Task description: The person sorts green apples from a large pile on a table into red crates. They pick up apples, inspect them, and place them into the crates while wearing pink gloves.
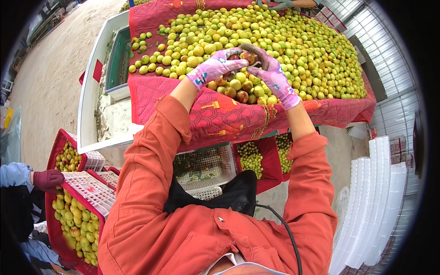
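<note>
My left hand (220,64), in a pink floral glove, is curled around reddish-brown jujubes (234,57). Facing it, my right hand (271,74) wears a matching glove and cups another brown jujube (247,57) between fingers and thumb. How many fruits lie in the two hands is partly hidden by the fingers. Both hands are just above a wide heap of yellow-green jujubes (309,58) spread on a red patterned cloth (161,99). Several browner jujubes (242,96) rest at the heap's near edge, below my hands.
A green bin (118,58) stands inside a white trough (103,127) left of the cloth. Below the table are a white crate (206,168) and red-lined crates (263,158) of jujubes. A co-worker's gloved hand (48,179) grips a full crate (77,223); another gloved hand (280,4) is across the heap.
</note>
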Motion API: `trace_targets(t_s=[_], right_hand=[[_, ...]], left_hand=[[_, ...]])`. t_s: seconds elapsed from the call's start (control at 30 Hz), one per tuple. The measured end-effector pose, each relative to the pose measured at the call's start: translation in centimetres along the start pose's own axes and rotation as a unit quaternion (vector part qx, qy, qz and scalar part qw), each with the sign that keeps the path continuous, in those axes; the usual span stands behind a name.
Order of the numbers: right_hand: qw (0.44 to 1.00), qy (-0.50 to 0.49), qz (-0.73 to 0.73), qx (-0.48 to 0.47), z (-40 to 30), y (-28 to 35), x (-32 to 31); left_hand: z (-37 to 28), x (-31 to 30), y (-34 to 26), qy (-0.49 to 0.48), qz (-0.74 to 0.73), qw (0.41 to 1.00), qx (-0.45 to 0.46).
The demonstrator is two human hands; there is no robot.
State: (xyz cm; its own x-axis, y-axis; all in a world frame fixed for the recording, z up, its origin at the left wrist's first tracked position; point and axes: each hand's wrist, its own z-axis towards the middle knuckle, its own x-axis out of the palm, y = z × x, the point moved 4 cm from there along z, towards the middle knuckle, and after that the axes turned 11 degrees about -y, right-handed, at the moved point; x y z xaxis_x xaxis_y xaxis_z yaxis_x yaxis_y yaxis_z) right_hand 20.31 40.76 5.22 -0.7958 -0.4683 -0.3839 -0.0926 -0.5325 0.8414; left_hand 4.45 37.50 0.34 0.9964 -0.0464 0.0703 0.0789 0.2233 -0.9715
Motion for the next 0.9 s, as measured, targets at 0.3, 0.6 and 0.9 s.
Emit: trace_targets(t_s=[0.3,0.6,0.9], right_hand=[[0.889,-0.112,-0.444,0.004,-7.5,-5.7,-5.5],[0.88,-0.059,-0.466,0.074,-6.7,-7.9,-4.9],[0.863,-0.015,-0.504,0.025,-6.3,-8.2,-5.5]], left_hand=[[1.8,-1.4,3.1,-0.093,0.306,0.946,0.055],[-8.4,-5.0,-4.0,-0.309,-0.171,0.933,0.073],[-41.3,-12.2,1.1,-0.485,-0.187,0.854,-0.037]])
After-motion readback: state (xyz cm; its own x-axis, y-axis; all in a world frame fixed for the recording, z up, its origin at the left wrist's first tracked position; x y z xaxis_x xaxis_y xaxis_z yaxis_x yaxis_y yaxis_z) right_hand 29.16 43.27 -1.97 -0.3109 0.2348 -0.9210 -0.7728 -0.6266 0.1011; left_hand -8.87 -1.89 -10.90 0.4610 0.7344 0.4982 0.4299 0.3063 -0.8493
